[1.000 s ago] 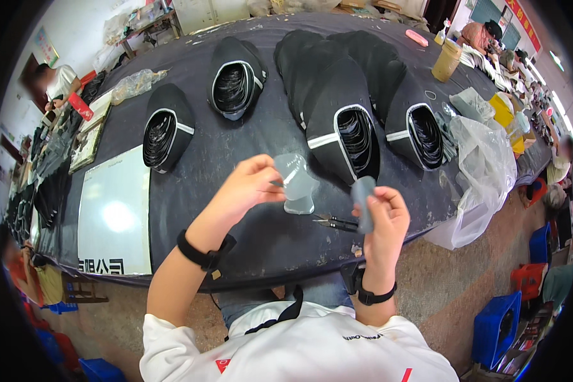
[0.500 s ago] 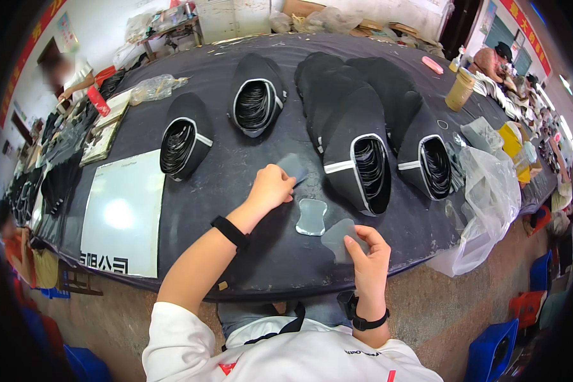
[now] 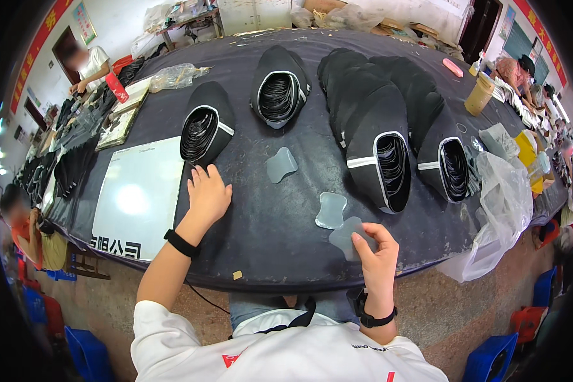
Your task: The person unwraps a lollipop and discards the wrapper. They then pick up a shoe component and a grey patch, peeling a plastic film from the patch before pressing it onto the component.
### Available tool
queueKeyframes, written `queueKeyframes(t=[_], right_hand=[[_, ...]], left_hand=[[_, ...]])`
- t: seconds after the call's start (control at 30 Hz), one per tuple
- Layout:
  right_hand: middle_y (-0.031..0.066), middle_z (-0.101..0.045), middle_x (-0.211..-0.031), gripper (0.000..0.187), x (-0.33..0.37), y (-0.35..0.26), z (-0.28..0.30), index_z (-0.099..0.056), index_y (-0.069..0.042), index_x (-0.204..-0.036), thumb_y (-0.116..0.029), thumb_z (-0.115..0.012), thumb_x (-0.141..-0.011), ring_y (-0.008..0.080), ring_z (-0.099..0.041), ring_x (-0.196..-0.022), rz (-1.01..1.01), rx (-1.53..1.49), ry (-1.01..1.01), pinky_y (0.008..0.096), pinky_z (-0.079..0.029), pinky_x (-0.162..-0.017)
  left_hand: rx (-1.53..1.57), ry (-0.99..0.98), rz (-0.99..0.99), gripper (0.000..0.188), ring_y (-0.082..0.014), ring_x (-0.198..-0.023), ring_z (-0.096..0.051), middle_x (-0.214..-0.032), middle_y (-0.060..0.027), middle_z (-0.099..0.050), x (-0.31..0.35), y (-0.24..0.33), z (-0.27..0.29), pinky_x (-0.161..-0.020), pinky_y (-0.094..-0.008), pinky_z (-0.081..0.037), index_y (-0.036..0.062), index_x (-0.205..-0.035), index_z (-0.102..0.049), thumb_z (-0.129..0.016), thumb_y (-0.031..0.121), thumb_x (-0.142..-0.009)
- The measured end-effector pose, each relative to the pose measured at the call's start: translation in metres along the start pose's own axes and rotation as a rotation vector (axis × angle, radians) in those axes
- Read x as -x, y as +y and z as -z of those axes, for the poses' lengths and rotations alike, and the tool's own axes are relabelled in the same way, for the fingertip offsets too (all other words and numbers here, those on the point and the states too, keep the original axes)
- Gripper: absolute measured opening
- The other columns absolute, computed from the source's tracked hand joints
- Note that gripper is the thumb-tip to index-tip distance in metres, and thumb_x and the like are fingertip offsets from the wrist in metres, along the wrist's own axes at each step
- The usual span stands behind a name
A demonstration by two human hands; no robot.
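A dark-covered table (image 3: 286,248) is leaving room along its near edge. Stacked black pieces (image 3: 366,121) are partly blocking the way to the far edge; a white board (image 3: 140,178) is lying near the left edge, a plastic bag (image 3: 490,219) drooping over the right. The left hand (image 3: 209,195) is showing a wide, loose spread; the right hand (image 3: 379,250) is pinching a translucent pad (image 3: 346,240), a clear pad (image 3: 330,209) and a grey pad (image 3: 281,165) lying farther in.

A head-worn fisheye looks down closely over left hand (image 3: 209,195), right hand (image 3: 378,252) and table (image 3: 280,248).
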State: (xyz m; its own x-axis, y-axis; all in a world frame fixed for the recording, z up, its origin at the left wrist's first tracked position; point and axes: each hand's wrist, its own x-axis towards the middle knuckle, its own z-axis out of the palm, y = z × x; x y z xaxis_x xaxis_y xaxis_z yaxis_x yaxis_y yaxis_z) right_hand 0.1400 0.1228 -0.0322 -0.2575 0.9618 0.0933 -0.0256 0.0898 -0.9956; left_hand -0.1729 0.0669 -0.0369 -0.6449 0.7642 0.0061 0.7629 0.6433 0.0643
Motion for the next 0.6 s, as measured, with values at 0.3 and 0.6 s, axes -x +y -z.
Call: queueKeyframes(t=[0.3,0.6], right_hand=[[0.0036,-0.061,-0.081,0.016,0.001,-0.006,-0.001,-0.060,0.003,-0.089,-0.002,-0.065,-0.075,0.0074,-0.054,-0.076,0.013,0.068,-0.003,0.0207,-0.043,-0.068],[0.0055,-0.062,-0.085,0.014,0.002,-0.017,0.009,-0.062,0.003,-0.088,0.005,-0.063,-0.074,0.0097,-0.057,-0.079,0.021,-0.230,-0.065,0.0206,-0.045,-0.069]], left_hand=[[-0.159,0.352,-0.082,0.042,-0.0276,-0.093,-0.052,-0.096,-0.0115,-0.055,-0.024,-0.035,-0.013,-0.080,-0.0461,-0.039,-0.0011,-0.105,-0.047,-0.064,0.020,-0.073],[1.033,0.197,-0.214,0.005,-0.0062,-0.047,-0.039,-0.058,0.0042,-0.050,0.022,-0.009,0.069,-0.048,-0.0217,-0.031,0.0028,-0.088,-0.052,-0.052,0.007,-0.086]])
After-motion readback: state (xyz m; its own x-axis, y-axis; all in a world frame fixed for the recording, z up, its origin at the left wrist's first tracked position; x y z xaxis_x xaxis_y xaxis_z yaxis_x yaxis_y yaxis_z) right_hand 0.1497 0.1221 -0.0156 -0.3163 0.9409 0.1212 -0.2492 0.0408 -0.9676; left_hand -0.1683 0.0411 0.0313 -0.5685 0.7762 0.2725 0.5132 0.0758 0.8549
